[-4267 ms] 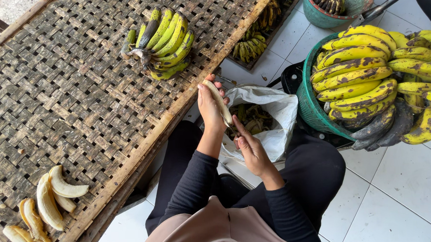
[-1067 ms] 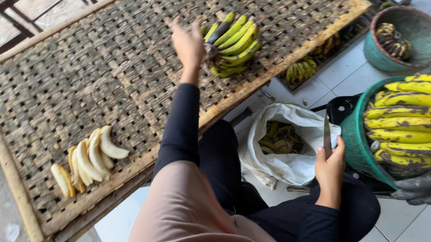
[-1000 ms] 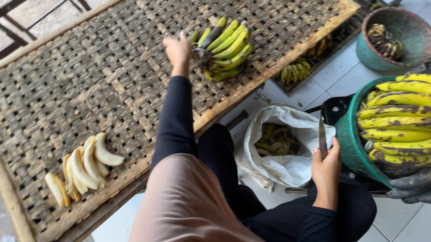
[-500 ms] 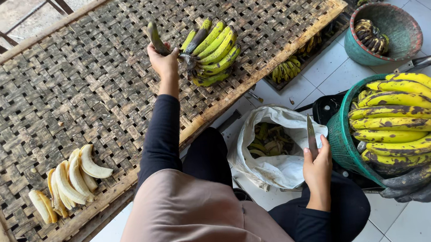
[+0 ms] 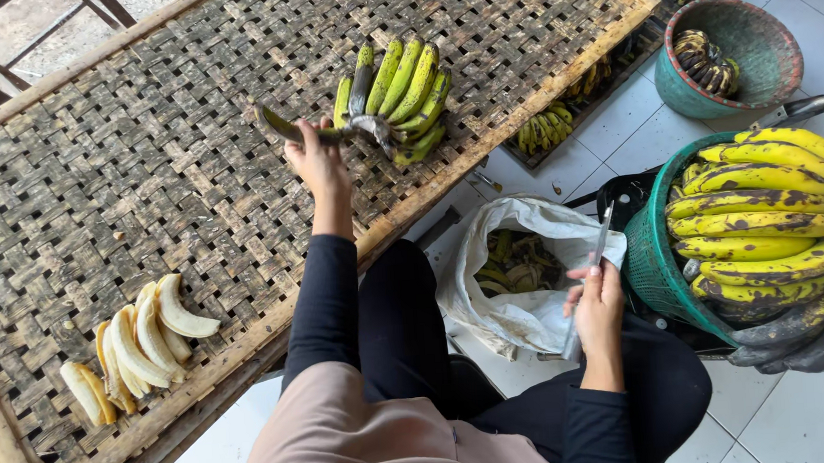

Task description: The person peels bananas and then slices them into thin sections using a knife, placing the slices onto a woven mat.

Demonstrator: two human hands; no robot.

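Note:
My left hand (image 5: 315,161) is stretched out over the woven bamboo tray (image 5: 140,153) and grips one green banana (image 5: 284,127), which it pulls off the bunch of green-yellow bananas (image 5: 399,94) lying on the tray. My right hand (image 5: 595,301) rests by my knee and holds a knife (image 5: 591,273) upright, blade pointing up. Several peeled bananas (image 5: 138,344) lie in a row at the tray's near left edge.
A white bag (image 5: 529,272) with banana peels stands open on the tiled floor between my knees and a green basket (image 5: 661,254) heaped with spotted yellow bananas. A second teal basket (image 5: 725,50) with dark bananas stands further back. More small bananas (image 5: 553,127) lie under the tray's edge.
My left hand reached out to the bunch, took hold of one banana and is pulling it away to the left. My right hand with the knife stayed near the bag.

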